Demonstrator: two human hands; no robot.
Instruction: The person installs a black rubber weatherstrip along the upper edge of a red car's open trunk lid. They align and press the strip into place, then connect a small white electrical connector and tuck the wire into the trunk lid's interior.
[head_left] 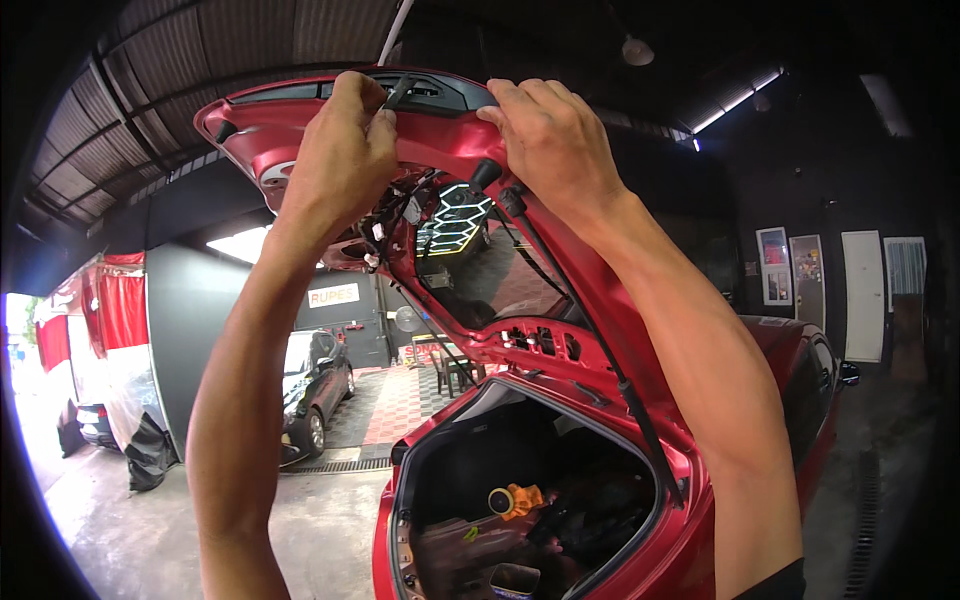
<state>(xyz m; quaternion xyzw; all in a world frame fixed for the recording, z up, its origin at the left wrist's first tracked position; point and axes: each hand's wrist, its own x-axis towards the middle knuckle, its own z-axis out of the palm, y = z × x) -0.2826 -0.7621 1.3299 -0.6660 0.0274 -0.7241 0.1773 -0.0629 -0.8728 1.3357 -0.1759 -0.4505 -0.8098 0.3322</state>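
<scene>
At the upper edge of the raised red tailgate (445, 140), both hands are lifted high, well above the open boot (465, 425). Left forearm (240, 400) rises steeply from the lower edge of view and leans right toward its hand. The left hand (362, 128) is bent at the knuckles, back toward the viewer, with thumb and fingers drawn in beside a slender dark piece (399, 93) at the dark trim strip (458, 96). Whether the fingers grip that piece cannot be told.

Right forearm (690, 320) slants up and left from the lower right. The right hand (550, 135) is set at the right end of the strip, fingers bent and pointing left, thumb below them near the red panel; firmness of hold cannot be told.

Below the hands, a black support strut (648, 432) runs down the right side of the opening. Inside the boot lie an orange cloth (521, 501) and, nearer the viewer, an open container (515, 580).
</scene>
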